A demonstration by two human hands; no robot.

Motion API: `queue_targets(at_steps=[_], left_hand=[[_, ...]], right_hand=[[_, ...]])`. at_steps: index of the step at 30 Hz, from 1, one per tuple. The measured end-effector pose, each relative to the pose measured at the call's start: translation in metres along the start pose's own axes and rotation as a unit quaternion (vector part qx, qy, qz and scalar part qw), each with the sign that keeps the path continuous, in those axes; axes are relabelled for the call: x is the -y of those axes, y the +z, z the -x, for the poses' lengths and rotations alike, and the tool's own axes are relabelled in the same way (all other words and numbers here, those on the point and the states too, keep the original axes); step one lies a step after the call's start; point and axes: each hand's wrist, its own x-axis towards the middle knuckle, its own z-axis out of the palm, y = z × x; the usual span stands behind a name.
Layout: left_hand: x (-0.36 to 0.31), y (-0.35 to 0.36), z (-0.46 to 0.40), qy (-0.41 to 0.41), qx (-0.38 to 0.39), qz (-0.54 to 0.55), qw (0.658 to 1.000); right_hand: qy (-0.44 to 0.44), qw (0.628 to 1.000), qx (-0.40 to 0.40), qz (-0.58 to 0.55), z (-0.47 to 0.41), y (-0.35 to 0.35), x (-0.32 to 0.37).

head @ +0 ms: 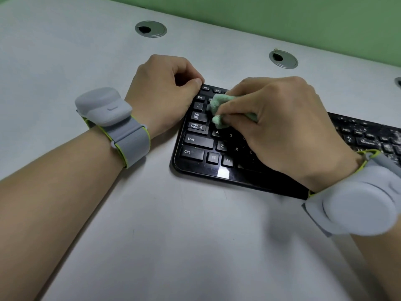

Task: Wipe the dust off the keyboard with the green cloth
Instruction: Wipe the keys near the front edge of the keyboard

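A black keyboard (198, 141) lies on the grey-white desk, running from the centre to the right edge. Its left keys look clean; the keys at the far right carry white dust. My right hand (280, 127) rests over the left-middle keys and pinches a bunched green cloth (219, 107) against the upper-left keys, near Esc and Tab. My left hand (162, 92) is curled at the keyboard's top-left corner, its thumb and fingers touching the edge. Both wrists wear grey bands.
The desk (173, 235) stretches wide in front and to the left. Two round metal cable grommets (150, 28) (283, 59) sit in the desk behind the keyboard. A green wall (303, 16) rises behind the desk's far edge.
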Motion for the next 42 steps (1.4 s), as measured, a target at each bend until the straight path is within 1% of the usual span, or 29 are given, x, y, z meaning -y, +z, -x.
queue_targets(at_steps=[4, 7, 10, 12, 16, 20, 25, 28, 34, 37, 42], left_hand=[[0.001, 0.000, 0.000, 0.006, 0.000, -0.006, 1.000], [0.002, 0.000, -0.001, 0.007, 0.001, -0.002, 1.000], [0.004, 0.001, -0.002, 0.011, -0.001, -0.004, 1.000], [0.004, 0.001, -0.002, 0.012, -0.001, -0.003, 1.000], [0.005, 0.001, -0.002, 0.011, -0.005, -0.001, 1.000], [0.006, 0.001, -0.002, 0.019, -0.006, -0.009, 1.000], [0.006, 0.001, -0.002, 0.023, -0.008, -0.016, 1.000], [0.005, 0.001, -0.002, 0.023, -0.010, -0.015, 1.000], [0.005, 0.000, 0.000, 0.020, -0.007, -0.015, 1.000], [0.005, 0.000, 0.000, 0.018, -0.007, -0.014, 1.000], [0.003, 0.000, 0.000, 0.012, -0.003, -0.010, 1.000]], right_hand=[[0.017, 0.999, -0.052, -0.002, 0.001, 0.000, -0.003], [0.065, 0.994, -0.083, -0.038, 0.000, -0.004, -0.012], [0.111, 0.992, -0.043, -0.045, -0.001, -0.005, -0.018], [0.123, 0.991, -0.027, -0.048, -0.001, -0.006, -0.019], [0.122, 0.992, -0.014, -0.039, 0.007, -0.009, -0.015], [0.102, 0.994, -0.020, -0.019, 0.018, -0.011, -0.009], [0.079, 0.997, 0.019, -0.007, 0.044, -0.018, -0.003], [0.068, 0.997, 0.028, -0.003, 0.061, -0.022, 0.003], [0.047, 0.997, -0.007, 0.065, 0.068, -0.017, 0.006], [0.058, 0.997, -0.008, 0.057, 0.060, -0.016, 0.003], [0.081, 0.991, -0.006, 0.109, 0.035, -0.011, -0.007]])
